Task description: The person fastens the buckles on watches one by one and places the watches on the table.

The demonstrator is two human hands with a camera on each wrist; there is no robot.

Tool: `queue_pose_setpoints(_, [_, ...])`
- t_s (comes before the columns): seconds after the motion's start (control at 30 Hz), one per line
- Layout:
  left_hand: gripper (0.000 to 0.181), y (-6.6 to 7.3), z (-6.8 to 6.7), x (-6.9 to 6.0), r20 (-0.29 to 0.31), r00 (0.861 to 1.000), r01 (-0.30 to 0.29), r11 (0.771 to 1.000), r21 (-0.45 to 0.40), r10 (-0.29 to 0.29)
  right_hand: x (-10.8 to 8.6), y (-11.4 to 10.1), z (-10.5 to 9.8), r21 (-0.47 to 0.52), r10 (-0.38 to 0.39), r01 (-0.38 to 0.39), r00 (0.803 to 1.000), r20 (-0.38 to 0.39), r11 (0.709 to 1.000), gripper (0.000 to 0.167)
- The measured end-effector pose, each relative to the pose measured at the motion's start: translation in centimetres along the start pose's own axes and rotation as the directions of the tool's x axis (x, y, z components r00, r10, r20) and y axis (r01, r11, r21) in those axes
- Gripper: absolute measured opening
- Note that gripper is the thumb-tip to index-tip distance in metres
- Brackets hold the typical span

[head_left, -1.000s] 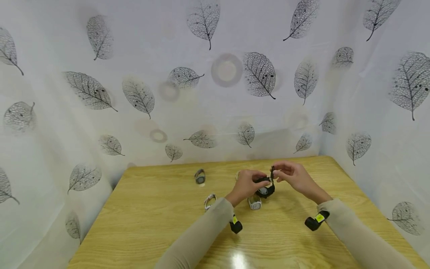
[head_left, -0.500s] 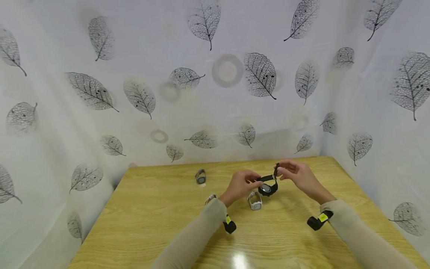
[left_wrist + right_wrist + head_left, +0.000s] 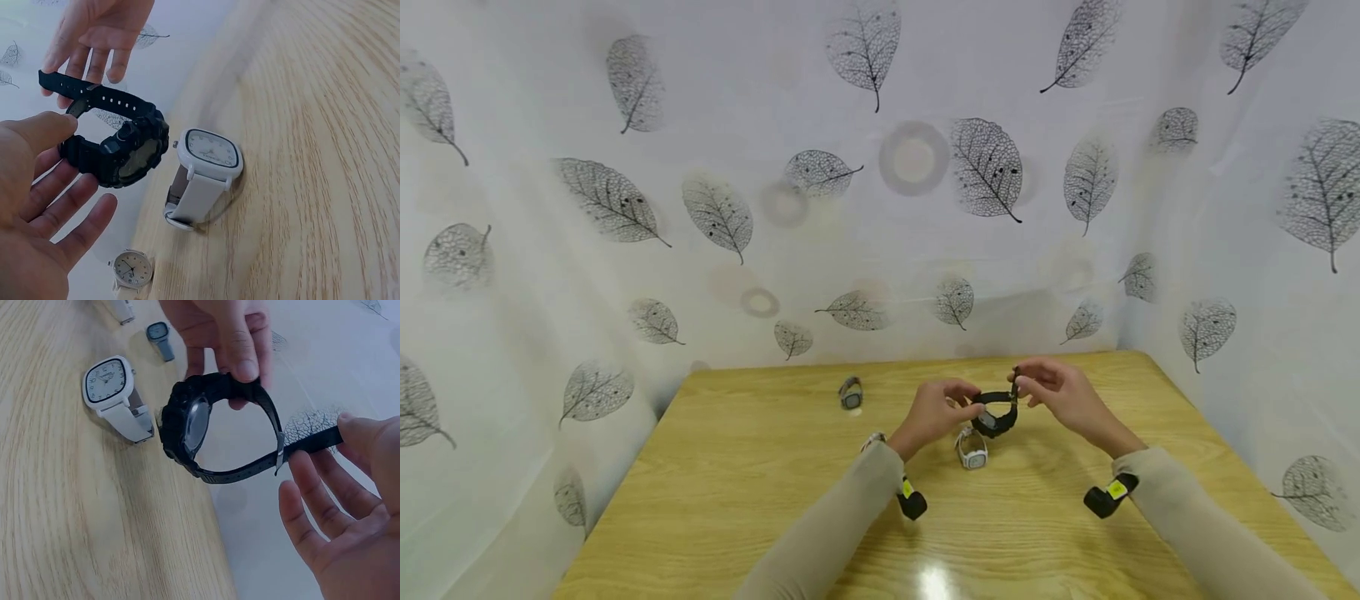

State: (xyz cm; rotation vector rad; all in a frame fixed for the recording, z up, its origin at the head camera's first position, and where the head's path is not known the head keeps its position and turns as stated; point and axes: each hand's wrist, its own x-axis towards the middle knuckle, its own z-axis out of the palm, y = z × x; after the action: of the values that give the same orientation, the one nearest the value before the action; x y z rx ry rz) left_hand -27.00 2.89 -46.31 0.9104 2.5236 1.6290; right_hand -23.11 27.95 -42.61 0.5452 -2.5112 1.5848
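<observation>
A black wristwatch [image 3: 996, 423] is held up between both hands above the back right of the table. My left hand [image 3: 931, 412] pinches its band between thumb and fingers, close to the case, as the left wrist view shows. My right hand [image 3: 1069, 402] pinches the strap's free end [image 3: 319, 439], which passes through a metal buckle [image 3: 280, 450]. Joined there, the band makes a loop. Just in front of it, a white watch with a square face [image 3: 212, 150] stands on the table, apart from both hands.
A grey watch [image 3: 851, 394] lies at the back of the wooden table [image 3: 737, 467]. Another pale watch [image 3: 872, 439] is partly hidden by my left wrist. In the left wrist view a small round-faced watch [image 3: 132, 269] shows. A leaf-patterned curtain [image 3: 820, 250] surrounds the table.
My left hand has shifted a little left and lower, and the black watch's loop is now more visible between the hands. The right hand still pinches the strap end, nearly in place.
</observation>
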Motion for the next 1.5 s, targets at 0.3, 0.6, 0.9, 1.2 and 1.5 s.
queue_pose_setpoints(0.3, [0.021,0.2,-0.1,0.1,-0.003,0.999,-0.038,0.999,-0.016,0.038,0.1,0.2,1.3,-0.148,-0.099,0.102,0.995,0.025,0.984,0.029])
queue_pose_setpoints(0.6, [0.021,0.5,-0.3,-0.1,0.045,0.995,-0.091,0.992,0.092,0.087,0.0,0.2,1.8,-0.321,-0.132,0.161,0.985,0.111,0.933,0.026])
queue_pose_setpoints(0.9, [0.021,0.1,-0.3,0.0,0.061,0.995,-0.089,0.991,0.104,0.083,0.0,0.2,2.2,-0.345,-0.111,0.168,0.978,0.177,0.924,0.026])
queue_pose_setpoints(1.2, [0.022,0.2,-0.3,-0.1,0.054,0.996,-0.074,0.993,0.093,0.069,0.1,0.1,2.6,-0.35,-0.123,0.171,0.98,0.156,0.921,0.024])
queue_pose_setpoints(1.5, [0.021,0.1,-0.5,-0.3,0.048,0.997,-0.055,0.998,0.037,0.053,-0.7,0.7,2.5,-0.352,-0.139,0.163,0.986,0.093,0.922,0.027])
